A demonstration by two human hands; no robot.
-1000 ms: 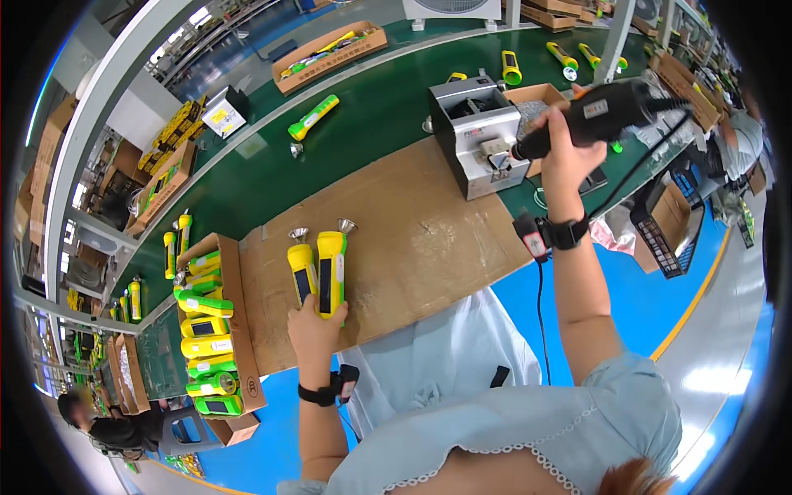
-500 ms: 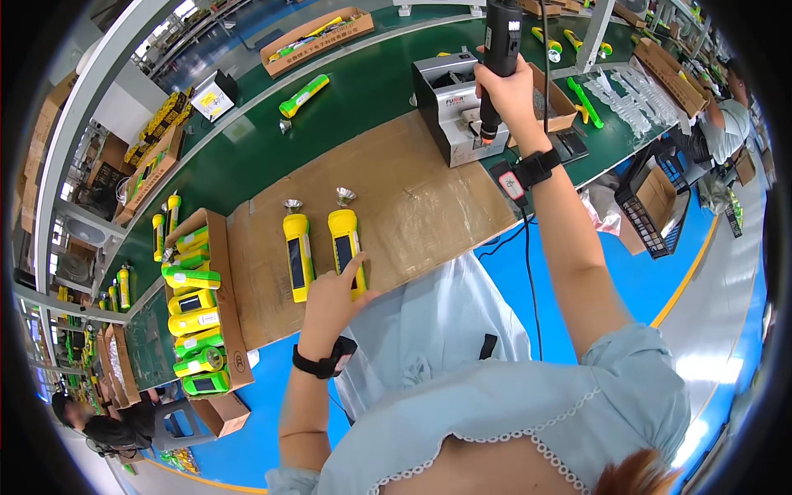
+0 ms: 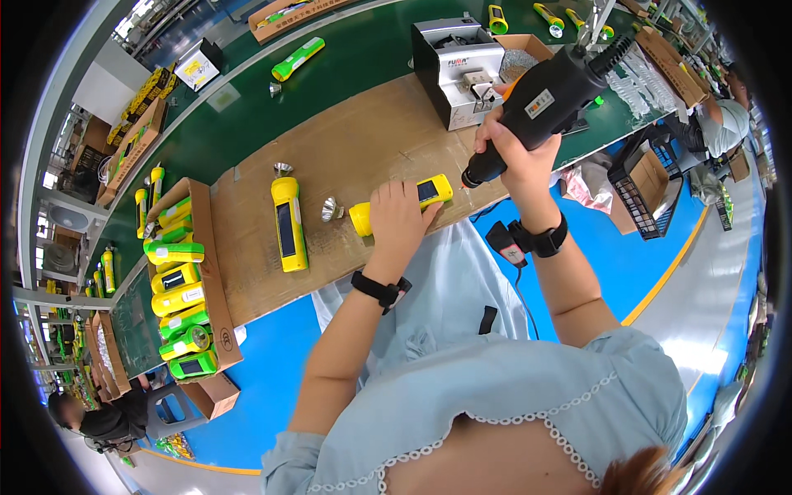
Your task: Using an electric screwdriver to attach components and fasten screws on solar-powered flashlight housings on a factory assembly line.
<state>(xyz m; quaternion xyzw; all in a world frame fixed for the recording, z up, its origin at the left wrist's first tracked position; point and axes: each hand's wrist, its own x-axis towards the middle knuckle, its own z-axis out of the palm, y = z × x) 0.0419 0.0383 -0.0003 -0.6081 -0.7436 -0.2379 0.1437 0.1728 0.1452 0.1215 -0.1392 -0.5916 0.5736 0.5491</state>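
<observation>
My right hand (image 3: 521, 157) is wrapped round a black electric screwdriver (image 3: 551, 101), its tip pointing down and left. That tip is near the end of a yellow flashlight (image 3: 429, 191) with a dark panel, lying sideways on the brown cardboard mat (image 3: 355, 136). My left hand (image 3: 396, 216) closes over the flashlight's middle and hides part of it. Beside its head sits a loose silver reflector (image 3: 330, 209). Further left, a second yellow flashlight (image 3: 287, 224) lies lengthwise, with another reflector (image 3: 283, 170) beyond its head.
A carton (image 3: 221, 285) of yellow and green flashlights stands at the left. A black-and-grey machine (image 3: 456, 74) is at the far right of the mat, by a box of small parts (image 3: 520, 59). A green flashlight (image 3: 299, 58) lies on the green bench (image 3: 247, 128).
The screwdriver has come down and toward me in my right hand. My left hand has moved right, and the right-hand flashlight has been turned from lengthwise to sideways.
</observation>
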